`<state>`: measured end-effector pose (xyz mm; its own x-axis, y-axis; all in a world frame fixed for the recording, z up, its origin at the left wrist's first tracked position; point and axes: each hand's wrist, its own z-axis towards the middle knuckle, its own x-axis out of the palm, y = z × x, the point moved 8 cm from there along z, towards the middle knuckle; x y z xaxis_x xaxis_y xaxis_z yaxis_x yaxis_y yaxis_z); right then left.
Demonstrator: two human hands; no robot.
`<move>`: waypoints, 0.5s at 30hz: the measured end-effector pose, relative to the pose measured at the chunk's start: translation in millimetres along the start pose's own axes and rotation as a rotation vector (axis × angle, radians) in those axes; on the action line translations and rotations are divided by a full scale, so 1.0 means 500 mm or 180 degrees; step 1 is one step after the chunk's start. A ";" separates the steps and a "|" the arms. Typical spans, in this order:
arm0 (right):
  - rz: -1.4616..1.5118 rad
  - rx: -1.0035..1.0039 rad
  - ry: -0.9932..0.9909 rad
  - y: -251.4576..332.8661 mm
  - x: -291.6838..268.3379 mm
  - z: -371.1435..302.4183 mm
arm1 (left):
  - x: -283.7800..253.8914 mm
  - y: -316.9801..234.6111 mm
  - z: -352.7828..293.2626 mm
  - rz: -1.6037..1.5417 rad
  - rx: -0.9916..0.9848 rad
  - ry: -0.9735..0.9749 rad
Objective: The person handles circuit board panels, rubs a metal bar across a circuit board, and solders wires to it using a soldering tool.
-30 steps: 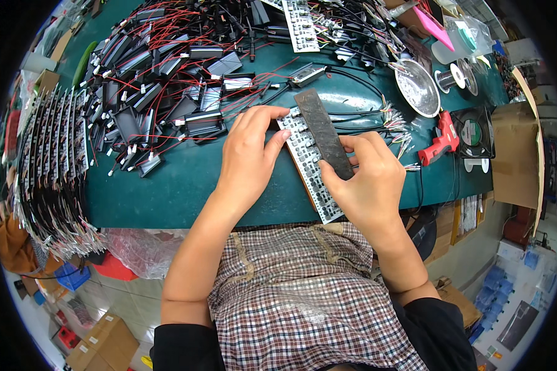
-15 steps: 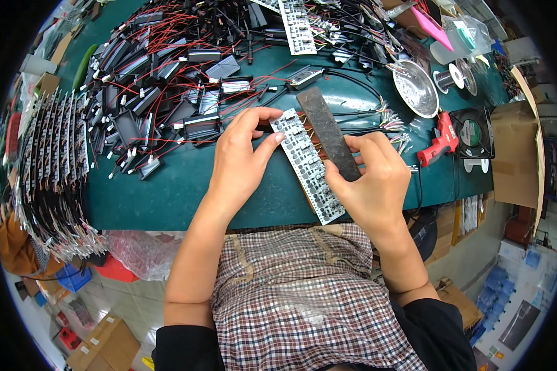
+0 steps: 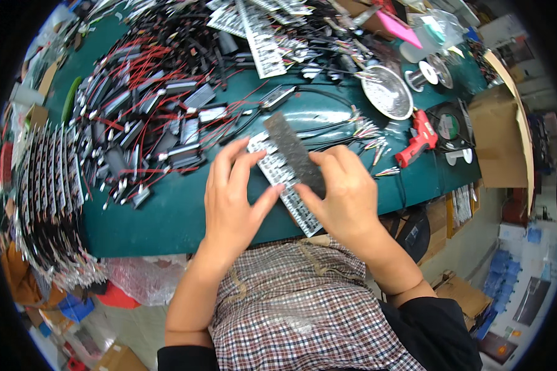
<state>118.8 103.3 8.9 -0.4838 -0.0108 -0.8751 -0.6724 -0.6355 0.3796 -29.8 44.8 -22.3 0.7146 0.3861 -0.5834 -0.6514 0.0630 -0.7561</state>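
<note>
A long white circuit board strip [image 3: 270, 166], dotted with dark components, lies slanted near the front edge of the table. My left hand [image 3: 230, 201] grips its left edge, fingers at the upper end and thumb about halfway down. A flat dark grey bar [image 3: 293, 148] lies along the right side of the board and partly over it. My right hand [image 3: 346, 195] holds the bar's lower end, the thumb over the bar and board and the fingers at its right edge. What lies under the bar is hidden.
Black casings with red wires [image 3: 130, 130] crowd the left. More board strips [image 3: 263, 49] lie at the back. On the right are a metal dish [image 3: 387, 93], solder spool [image 3: 422, 76], red glue gun [image 3: 419, 139], fan [image 3: 450, 127] and stripped cable ends [image 3: 368, 133]. Wired strips [image 3: 49, 185] hang far left.
The bar has come down onto the right part of the board, covering the wires that showed between them. My left thumb has slid lower along the board. The whole view has shifted.
</note>
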 end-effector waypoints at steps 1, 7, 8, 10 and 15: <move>-0.0013 -0.0055 -0.0041 0.001 0.003 -0.001 | 0.005 -0.008 -0.013 0.0299 0.0066 0.0048; 0.0203 0.0038 -0.0425 -0.004 0.003 -0.004 | 0.030 0.022 -0.037 -0.0509 -0.0737 0.0165; 0.0221 0.0072 -0.0521 -0.006 -0.002 -0.006 | 0.030 0.024 -0.038 -0.0566 -0.0766 0.0163; 0.0278 0.0078 -0.0523 -0.011 -0.002 -0.005 | 0.029 0.023 -0.034 -0.0643 -0.0769 0.0063; 0.0357 0.0147 -0.0523 -0.010 -0.004 -0.004 | 0.047 0.049 -0.043 -0.0999 -0.1497 0.0427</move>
<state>124.1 105.0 8.1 -0.6395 0.0492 -0.7672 -0.6324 -0.6012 0.4886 -23.3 35.4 -60.9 0.9012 0.2931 -0.3193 -0.2417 -0.2718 -0.9315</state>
